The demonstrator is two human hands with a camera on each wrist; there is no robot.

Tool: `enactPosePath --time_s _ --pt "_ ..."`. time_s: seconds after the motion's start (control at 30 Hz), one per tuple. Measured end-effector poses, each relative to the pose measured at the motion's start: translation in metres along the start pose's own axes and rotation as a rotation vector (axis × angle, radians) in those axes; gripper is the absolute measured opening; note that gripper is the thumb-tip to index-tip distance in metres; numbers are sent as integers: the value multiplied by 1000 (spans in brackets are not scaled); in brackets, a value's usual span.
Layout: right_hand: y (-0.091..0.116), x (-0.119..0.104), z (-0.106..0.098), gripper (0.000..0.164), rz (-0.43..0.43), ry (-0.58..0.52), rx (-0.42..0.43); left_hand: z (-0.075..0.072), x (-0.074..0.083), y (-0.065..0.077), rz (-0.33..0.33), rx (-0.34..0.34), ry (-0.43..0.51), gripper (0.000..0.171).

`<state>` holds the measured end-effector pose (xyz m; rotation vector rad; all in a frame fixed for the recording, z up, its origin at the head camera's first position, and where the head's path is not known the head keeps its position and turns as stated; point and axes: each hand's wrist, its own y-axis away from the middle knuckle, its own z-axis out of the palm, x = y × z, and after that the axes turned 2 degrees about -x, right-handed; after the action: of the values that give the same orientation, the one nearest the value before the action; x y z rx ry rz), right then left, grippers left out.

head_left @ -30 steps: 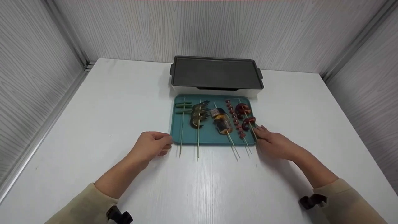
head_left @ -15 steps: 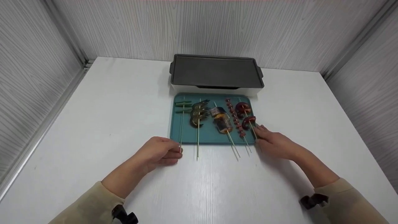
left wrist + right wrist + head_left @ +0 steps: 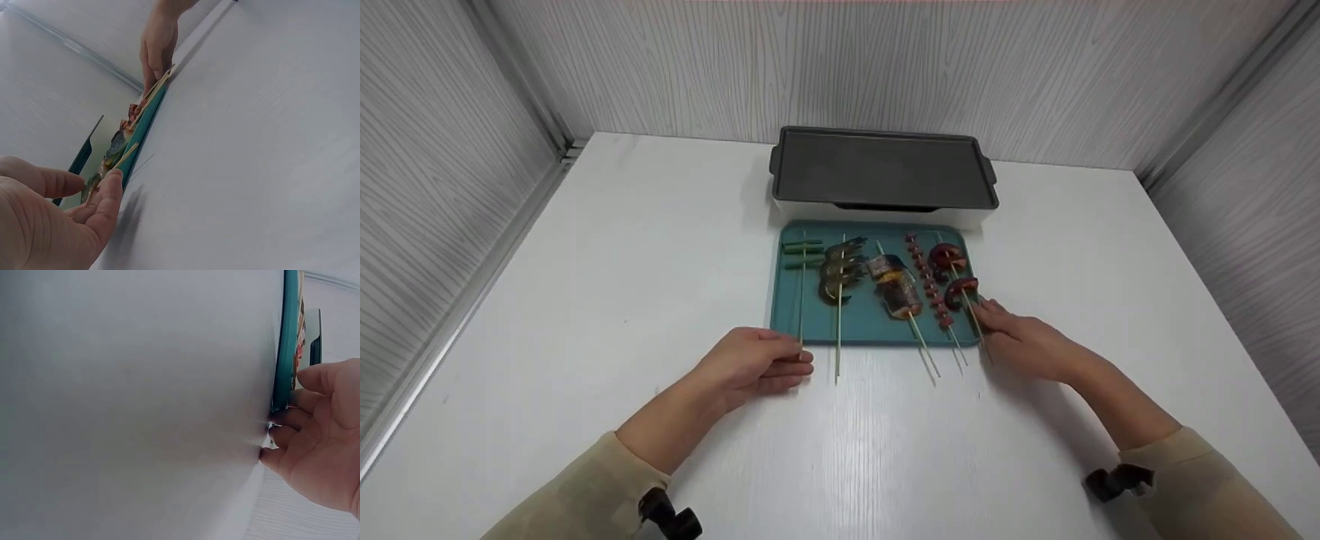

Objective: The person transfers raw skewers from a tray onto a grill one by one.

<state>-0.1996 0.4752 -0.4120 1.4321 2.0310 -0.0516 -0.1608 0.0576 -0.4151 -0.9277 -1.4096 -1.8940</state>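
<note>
My left hand (image 3: pixel 761 367) pinches the lower stick of the green vegetable skewer (image 3: pixel 803 259) at the tray's front left. In the left wrist view that stick lies between thumb and fingers. My right hand (image 3: pixel 1024 341) is at the front right corner of the teal tray (image 3: pixel 877 334). Its thumb meets the stick of a skewer with curled dark red pieces (image 3: pixel 960 289); I cannot tell whether the fingers grip it. Between the hands lie a shrimp skewer (image 3: pixel 840 274), a chunky fish skewer (image 3: pixel 898 289) and a skewer of small reddish pieces (image 3: pixel 928 281).
Directly behind the tray stands a griddle (image 3: pixel 885 169) with a dark flat plate on a white base. Both stand on a white table (image 3: pixel 622 247), with grey wood-grain panels (image 3: pixel 885 67) at the back and sides. Several stick ends overhang the tray's front rim.
My left hand has moved right from the tray's front left corner onto the green vegetable skewer's stick, whose lower end has shifted slightly right. My right hand has stayed at the tray's corner.
</note>
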Motion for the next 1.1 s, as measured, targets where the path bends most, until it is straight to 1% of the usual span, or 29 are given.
enactPosePath --time_s 0.17,0.37,0.57,0.77,0.97,1.1 --pt "0 -1 -2 54 -16 3 -5 0 1 -1 5 2 3 33" --pt "1 0 -2 57 -28 32 -7 0 3 -3 17 9 22 41" --pt "1 1 -1 58 -39 52 -3 0 5 -1 54 17 8 42" --pt "1 1 0 59 -52 62 0 -4 8 8 76 20 2 41" --pt "0 1 1 59 -41 51 -5 -9 11 18 92 18 -6 40" --pt "0 1 0 59 -39 50 -4 -9 17 24 116 13 -12 40"
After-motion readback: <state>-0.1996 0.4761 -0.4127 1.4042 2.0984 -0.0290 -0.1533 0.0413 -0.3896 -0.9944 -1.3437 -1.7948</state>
